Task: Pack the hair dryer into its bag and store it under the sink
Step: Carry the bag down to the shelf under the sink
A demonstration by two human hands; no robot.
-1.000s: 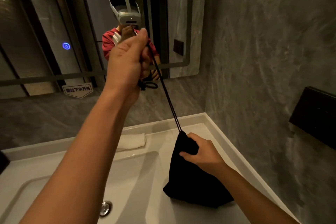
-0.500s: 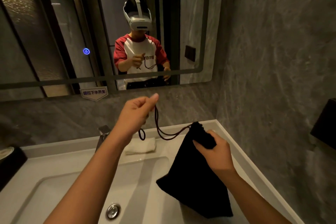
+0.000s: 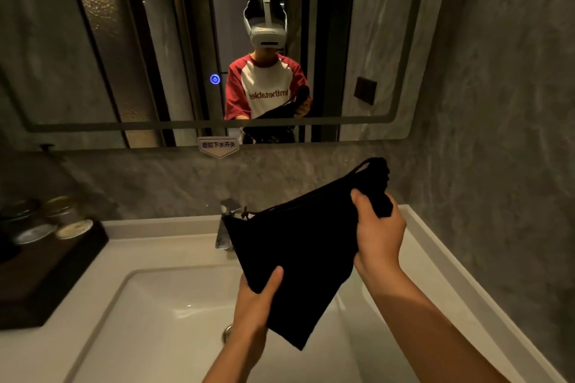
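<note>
A black drawstring bag (image 3: 298, 246) hangs in the air above the white sink (image 3: 149, 320), held by both hands. My right hand (image 3: 378, 236) grips its gathered neck at the upper right, with the cinched top sticking out above the fingers. My left hand (image 3: 255, 298) holds the bag's lower left edge, thumb on the cloth. The black drawstring lies along the bag's top edge. The hair dryer itself cannot be seen; the bag hides whatever is inside.
A chrome tap (image 3: 225, 221) stands behind the bag. A dark tray (image 3: 46, 274) with glass jars sits on the counter at the left. A mirror (image 3: 93, 40) covers the wall ahead and a grey stone wall (image 3: 497, 134) closes the right side.
My left hand has let go of the drawstring and dropped to the bag's lower edge. The bag has been lifted off the counter and turned sideways. The view has shifted left.
</note>
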